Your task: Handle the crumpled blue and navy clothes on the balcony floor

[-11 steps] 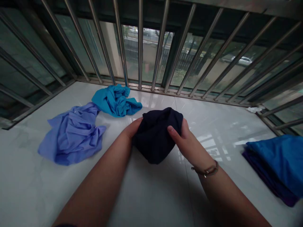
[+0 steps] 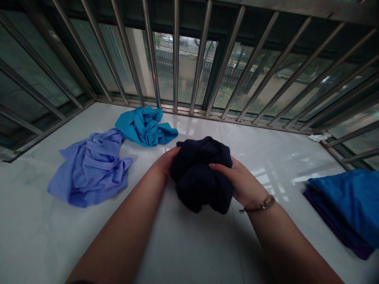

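- At middle of the white tiled surface (image 2: pixel 189 244), left hand (image 2: pixel 164 161) and right hand (image 2: pixel 241 181) grip a crumpled navy cloth (image 2: pixel 201 175);
- at nine o'clock, a periwinkle cloth (image 2: pixel 89 169);
- at ten o'clock, a teal cloth (image 2: pixel 145 128);
- at three o'clock, a folded blue stack (image 2: pixel 340 209)

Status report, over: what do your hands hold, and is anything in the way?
Left hand and right hand gripping bunched navy cloth. Crumpled teal cloth and lilac cloth to the left, folded blue stack to the right, none touching the hands.
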A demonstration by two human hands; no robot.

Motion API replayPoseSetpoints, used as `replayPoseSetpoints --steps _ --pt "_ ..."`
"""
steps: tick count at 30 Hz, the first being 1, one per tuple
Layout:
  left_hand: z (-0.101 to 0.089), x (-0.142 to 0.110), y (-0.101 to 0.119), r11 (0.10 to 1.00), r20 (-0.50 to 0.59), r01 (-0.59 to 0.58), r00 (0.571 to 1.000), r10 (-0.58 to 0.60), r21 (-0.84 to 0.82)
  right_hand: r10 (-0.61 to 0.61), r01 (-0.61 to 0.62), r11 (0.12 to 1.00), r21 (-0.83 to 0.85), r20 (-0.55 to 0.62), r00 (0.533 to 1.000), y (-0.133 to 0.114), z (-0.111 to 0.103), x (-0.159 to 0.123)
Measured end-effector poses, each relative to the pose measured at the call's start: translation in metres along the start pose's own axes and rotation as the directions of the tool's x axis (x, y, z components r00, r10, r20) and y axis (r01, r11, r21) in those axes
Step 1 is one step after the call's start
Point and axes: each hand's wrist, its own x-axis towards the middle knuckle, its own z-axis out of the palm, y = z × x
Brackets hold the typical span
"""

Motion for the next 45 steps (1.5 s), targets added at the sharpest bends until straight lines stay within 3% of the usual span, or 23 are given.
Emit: replayPoseSetpoints --steps 2,4,6,7,8,12,15,17,21,22,25,27,30,33,37,39,41,43,45 --pt "0.005 0.003 0.001 0.999 0.023 -0.032 0.999 0.032 -0.016 -0.168 0.179 0.983 0.032 -0.222 0.96 -0.004 -0.002 0.003" --pt "0.01 0.004 0.003 0.999 0.054 -0.041 0.998 0.043 -0.036 -0.379 0.374 0.922 -0.097 -0.408 0.83 -0.006 -0.005 0.005" --pt "0.013 0.001 0.004 0.999 0.105 0.004 0.994 0.0 -0.037 -0.548 0.432 0.835 -0.34 -0.456 0.701 -0.005 -0.007 0.004" --pt "0.013 -0.001 0.004 0.999 0.146 0.034 0.989 -0.031 -0.023 -0.594 0.408 0.793 -0.451 -0.427 0.682 -0.004 -0.007 0.003" --pt "0.013 -0.004 0.005 0.998 0.195 0.055 0.979 -0.053 -0.004 -0.609 0.371 0.757 -0.538 -0.375 0.699 -0.003 -0.007 0.002" --pt "0.011 -0.011 0.006 0.997 0.377 0.034 0.925 -0.058 0.069 -0.433 0.261 0.62 -0.74 -0.045 0.9 0.0 0.0 -0.004" --pt "0.011 -0.011 0.005 0.989 0.361 0.0 0.931 -0.055 0.151 -0.307 0.183 0.433 -0.882 0.046 0.95 0.003 0.006 -0.006" --pt "0.012 -0.009 0.004 0.979 0.3 0.03 0.95 -0.09 0.2 -0.371 0.147 0.373 -0.916 -0.002 0.929 0.006 0.008 -0.006" --pt "0.011 -0.009 0.003 0.969 0.272 0.114 0.947 -0.173 0.222 -0.578 0.233 0.412 -0.881 -0.055 0.814 0.013 0.005 -0.003" --pt "0.011 -0.01 0.003 0.967 0.278 0.122 0.943 -0.183 0.224 -0.568 0.25 0.433 -0.866 -0.047 0.821 0.014 0.003 -0.001" --pt "0.011 -0.011 0.002 0.967 0.268 0.124 0.946 -0.183 0.223 -0.392 0.246 0.511 -0.824 0.032 0.92 0.014 0.001 0.001" --pt "0.011 -0.01 0.001 0.968 0.24 0.125 0.954 -0.177 0.219 -0.301 0.233 0.515 -0.825 0.081 0.95 0.012 0.0 0.002" --pt "0.014 -0.007 -0.001 0.975 0.204 0.087 0.97 -0.13 0.206 -0.321 0.217 0.489 -0.845 0.056 0.945 0.006 -0.004 0.004" --pt "0.017 -0.004 -0.002 0.981 0.236 -0.023 0.971 -0.023 0.191 -0.402 0.192 0.544 -0.817 -0.052 0.914 0.002 -0.011 0.006" --pt "0.017 -0.006 -0.003 0.982 0.39 -0.107 0.92 0.038 0.158 -0.468 0.329 0.719 -0.613 -0.076 0.881 0.004 -0.012 0.008" --pt "0.013 -0.007 -0.005 0.974 0.464 -0.107 0.886 0.001 0.202 -0.47 0.372 0.749 -0.549 -0.042 0.882 0.007 -0.009 0.008" --pt "0.008 -0.007 -0.005 0.952 0.525 -0.071 0.845 -0.101 0.297 -0.484 0.388 0.709 -0.589 -0.007 0.875 0.011 -0.005 0.007" --pt "0.003 -0.008 -0.006 0.923 0.555 -0.021 0.805 -0.213 0.384 -0.52 0.395 0.617 -0.681 0.024 0.854 0.014 -0.004 0.009" --pt "0.0 -0.008 -0.006 0.905 0.543 0.029 0.792 -0.279 0.424 -0.548 0.387 0.526 -0.757 0.047 0.835 0.015 -0.006 0.011"
